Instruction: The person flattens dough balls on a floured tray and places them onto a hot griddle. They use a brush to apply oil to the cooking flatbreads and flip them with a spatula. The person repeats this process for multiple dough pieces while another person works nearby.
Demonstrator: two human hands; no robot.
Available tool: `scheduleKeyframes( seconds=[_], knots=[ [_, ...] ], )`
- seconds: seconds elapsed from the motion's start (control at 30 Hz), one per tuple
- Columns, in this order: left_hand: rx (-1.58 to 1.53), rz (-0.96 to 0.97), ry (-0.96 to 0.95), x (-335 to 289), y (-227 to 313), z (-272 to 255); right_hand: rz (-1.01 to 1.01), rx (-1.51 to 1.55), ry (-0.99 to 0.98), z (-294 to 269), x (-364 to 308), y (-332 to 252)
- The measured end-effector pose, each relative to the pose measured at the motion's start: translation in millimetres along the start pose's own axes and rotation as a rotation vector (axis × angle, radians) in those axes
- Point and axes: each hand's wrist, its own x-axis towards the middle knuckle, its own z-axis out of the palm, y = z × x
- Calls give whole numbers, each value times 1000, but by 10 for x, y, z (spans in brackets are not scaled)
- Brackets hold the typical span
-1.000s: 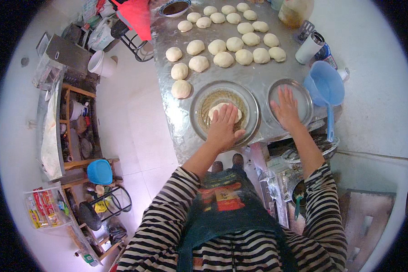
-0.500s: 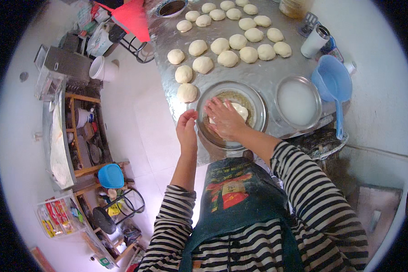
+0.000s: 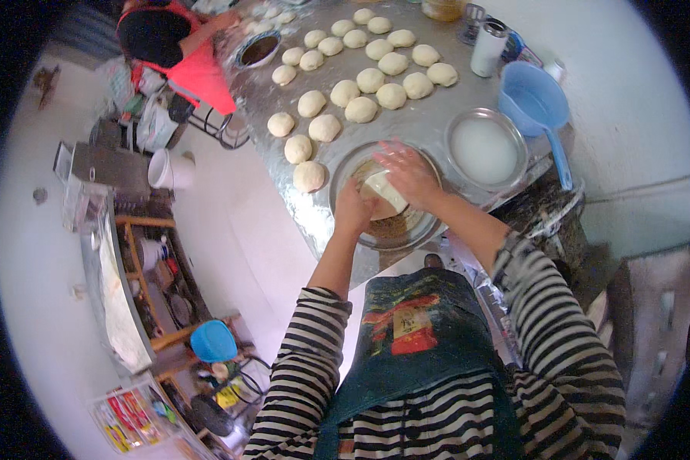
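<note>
A flattened piece of white dough (image 3: 389, 193) lies in a round metal tray (image 3: 435, 227) strewn with brown grains, perhaps sesame seeds. At the dough's left edge, my left hand (image 3: 353, 208) is closed on it with the thumb toward the middle. My right hand (image 3: 411, 178) is on the dough's right side, its fingers stretched out toward the tray's far rim and slightly blurred. The two hands hide parts of the dough's edges. Beyond the tray, several round dough balls (image 3: 361, 110) stand in rows on the metal table (image 3: 284, 176).
To the tray's right are a metal dish of whitish liquid (image 3: 484, 150) and a blue dipper (image 3: 530, 100). A white flask (image 3: 489, 47) stands behind them. At the far left are a bowl of dark contents (image 3: 258, 50) and another person in red (image 3: 201, 77).
My left hand has come from beside the tray onto the dough. My right hand has shifted from the dough's middle to its right side. The view has turned, bringing another person into sight.
</note>
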Motion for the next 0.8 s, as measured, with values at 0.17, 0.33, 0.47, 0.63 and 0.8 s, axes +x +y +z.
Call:
scheduleKeyframes(
  seconds=[0.17, 0.33, 0.47, 0.63, 0.8],
  knots=[
    [282, -4, -372, 174, 187, -173, 335, 671, 215, -294, -1111, -196],
    [-572, 41, -644, -98, 579, -158, 869, 1789, 227, -143, -1887, -535],
    [-977, -52, -880, -763, 976, 124, 756, 2545, 485, -364, -1932, -569],
    [-854, -24, -990, -1816, 1119, 651, 541, 2208, 908, -960, -2641, -530],
    [-874, -93, -1141, -2845, 1128, 1101, 328, 1984, 974, -1421, -4341, -659]
  ],
)
